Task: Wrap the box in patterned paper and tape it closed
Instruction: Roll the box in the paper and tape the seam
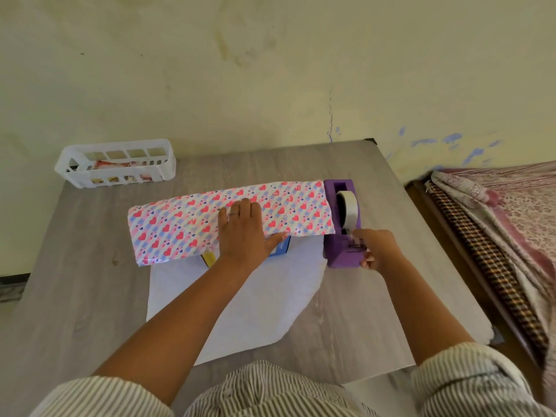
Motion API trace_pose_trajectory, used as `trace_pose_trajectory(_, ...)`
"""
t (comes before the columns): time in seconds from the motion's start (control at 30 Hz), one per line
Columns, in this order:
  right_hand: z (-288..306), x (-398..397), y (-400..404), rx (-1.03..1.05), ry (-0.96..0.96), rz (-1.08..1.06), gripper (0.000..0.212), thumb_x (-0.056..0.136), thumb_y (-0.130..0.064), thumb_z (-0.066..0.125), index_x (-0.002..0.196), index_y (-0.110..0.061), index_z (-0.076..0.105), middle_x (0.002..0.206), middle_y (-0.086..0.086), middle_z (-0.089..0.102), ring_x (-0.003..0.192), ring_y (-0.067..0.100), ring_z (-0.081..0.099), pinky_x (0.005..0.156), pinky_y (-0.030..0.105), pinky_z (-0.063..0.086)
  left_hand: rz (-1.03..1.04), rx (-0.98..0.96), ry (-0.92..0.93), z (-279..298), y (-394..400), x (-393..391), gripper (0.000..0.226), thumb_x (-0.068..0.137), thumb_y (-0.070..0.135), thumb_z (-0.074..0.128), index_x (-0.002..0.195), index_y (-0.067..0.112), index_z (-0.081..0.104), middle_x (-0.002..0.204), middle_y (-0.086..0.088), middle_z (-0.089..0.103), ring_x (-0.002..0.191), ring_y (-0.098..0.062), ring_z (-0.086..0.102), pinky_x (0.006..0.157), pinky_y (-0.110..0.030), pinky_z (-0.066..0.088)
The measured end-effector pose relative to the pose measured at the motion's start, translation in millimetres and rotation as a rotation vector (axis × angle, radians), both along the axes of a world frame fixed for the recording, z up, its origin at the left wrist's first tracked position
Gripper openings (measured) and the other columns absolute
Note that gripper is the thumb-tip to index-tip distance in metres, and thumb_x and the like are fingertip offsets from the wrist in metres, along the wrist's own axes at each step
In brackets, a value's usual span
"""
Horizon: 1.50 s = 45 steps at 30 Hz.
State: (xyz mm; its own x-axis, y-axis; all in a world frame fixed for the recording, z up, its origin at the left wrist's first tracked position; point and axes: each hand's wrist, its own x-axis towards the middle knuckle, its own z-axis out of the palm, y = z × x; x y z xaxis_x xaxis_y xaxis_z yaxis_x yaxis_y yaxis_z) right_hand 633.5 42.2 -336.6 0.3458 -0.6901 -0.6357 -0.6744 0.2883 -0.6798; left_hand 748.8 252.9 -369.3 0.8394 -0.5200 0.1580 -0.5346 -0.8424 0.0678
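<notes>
Right hand (373, 248) fingers pinch tape at the purple dispenser (341, 236); left hand (243, 233) presses flat, fingers straight, on patterned paper (186, 224).

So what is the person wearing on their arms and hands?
Both forearms are bare. Each arm has a sleeve with thin grey and cream stripes, pushed up near the elbow: the left sleeve and the right sleeve. The left hand wears a thin silvery ring on one finger. The right hand shows no ring or watch.

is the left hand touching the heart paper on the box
Touching. The head view shows the left hand lying flat on the heart-patterned paper, no gap visible.
</notes>
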Motion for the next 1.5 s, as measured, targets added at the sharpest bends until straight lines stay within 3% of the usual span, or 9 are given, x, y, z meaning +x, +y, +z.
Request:
trace_pose_trajectory(0.17, 5.7, 0.3, -6.3, 0.313, -0.066, -0.124, 0.013, 0.087, 0.001, 0.057, 0.074, -0.001, 0.055, 0.075, 0.011, 0.051, 0.063, 0.018, 0.045, 0.061, 0.027, 0.042, 0.021, -0.026, 0.023, -12.7, -2.1, -1.2, 0.086, 0.077, 0.073, 0.047, 0.131, 0.007, 0.036, 0.135, -0.016, 0.041, 0.126, -0.033, 0.039, 0.11, -0.046, 0.027)
trace_pose_trajectory(0.37, 8.0, -3.5, -13.8, 0.361, -0.202, -0.182, 0.018, 0.08, -0.002, 0.062, 0.093, -0.01, 0.054, 0.111, 0.013, 0.044, 0.107, 0.033, 0.053, 0.083, 0.053, 0.054, 0.023, -0.044, -0.014, -17.9, -1.4, -1.6, 0.085, 0.072, 0.071, 0.049, 0.123, 0.003, 0.047, 0.124, -0.022, 0.051, 0.115, -0.039, 0.049, 0.103, -0.051, 0.036)
trace_pose_trajectory(0.5, 0.5, -10.0, -3.0, 0.286, -0.293, -0.304, 0.022, 0.084, 0.0, 0.058, 0.104, -0.007, 0.053, 0.103, 0.009, 0.046, 0.096, 0.029, 0.055, 0.089, 0.049, 0.053, 0.012, -0.047, -0.009, -17.9, -1.3, -1.6, 0.083, 0.071, 0.071, 0.04, 0.118, 0.003, 0.05, 0.12, -0.022, 0.053, 0.11, -0.04, 0.052, 0.099, -0.052, 0.04)
trace_pose_trajectory(0.6, -11.2, -16.9, 9.8, 0.252, -0.375, -0.367, 0.008, 0.083, 0.003, 0.057, 0.086, -0.004, 0.056, 0.092, 0.008, 0.05, 0.081, 0.024, 0.056, 0.087, 0.044, 0.053, 0.005, -0.058, -0.015, -18.4, -1.5, -1.2, 0.082, 0.07, 0.07, 0.043, 0.116, 0.003, 0.051, 0.117, -0.022, 0.054, 0.108, -0.04, 0.053, 0.097, -0.053, 0.041)
trace_pose_trajectory(0.87, -22.9, -25.3, 20.1, 0.178, -0.369, -0.36, 0.01, 0.086, 0.006, 0.055, 0.078, -0.001, 0.055, 0.118, 0.031, 0.054, 0.089, 0.03, 0.058, 0.084, 0.04, 0.052, -0.01, -0.062, -0.033, -20.1, -1.9, 1.5, 0.079, 0.072, 0.07, 0.041, 0.114, 0.003, 0.05, 0.116, -0.022, 0.053, 0.107, -0.04, 0.052, 0.097, -0.053, 0.041)
trace_pose_trajectory(1.07, -26.4, -27.7, 21.4, 0.216, -0.346, -0.316, 0.011, 0.085, 0.004, 0.057, 0.081, -0.007, 0.056, 0.086, 0.004, 0.056, 0.078, 0.022, 0.057, 0.092, 0.043, 0.05, -0.016, -0.073, -0.055, -20.7, -1.0, 1.3, 0.078, 0.072, 0.069, 0.043, 0.112, 0.002, 0.051, 0.114, -0.022, 0.054, 0.105, -0.041, 0.053, 0.095, -0.053, 0.042)
trace_pose_trajectory(1.27, -41.5, -29.2, 21.4, 0.059, -0.302, -0.221, 0.009, 0.09, -0.006, 0.058, 0.084, 0.0, 0.055, 0.09, 0.017, 0.063, 0.084, 0.027, 0.064, 0.077, 0.036, 0.054, -0.02, -0.063, -0.059, -23.0, -1.3, 2.6, 0.079, 0.072, 0.069, 0.042, 0.113, 0.002, 0.05, 0.115, -0.022, 0.053, 0.106, -0.04, 0.053, 0.096, -0.053, 0.042)
trace_pose_trajectory(1.37, -47.3, -28.3, 24.4, -0.081, -0.234, -0.164, 0.014, 0.089, -0.008, 0.057, 0.076, -0.003, 0.055, 0.098, 0.028, 0.062, 0.095, 0.04, 0.061, 0.079, 0.047, 0.057, -0.02, -0.067, -0.072, -23.9, -1.6, 2.9, 0.078, 0.072, 0.069, 0.043, 0.113, 0.002, 0.05, 0.114, -0.022, 0.053, 0.105, -0.041, 0.053, 0.096, -0.053, 0.042)
trace_pose_trajectory(1.5, -48.6, -28.0, 25.1, -0.197, -0.16, -0.105, 0.023, 0.083, -0.006, 0.058, 0.061, -0.008, 0.051, 0.075, 0.023, 0.062, 0.083, 0.043, 0.064, 0.069, 0.058, 0.055, -0.023, -0.063, -0.082, -23.8, -1.2, 3.1, 0.078, 0.073, 0.068, 0.044, 0.113, 0.002, 0.05, 0.114, -0.022, 0.053, 0.105, -0.04, 0.053, 0.095, -0.053, 0.042)
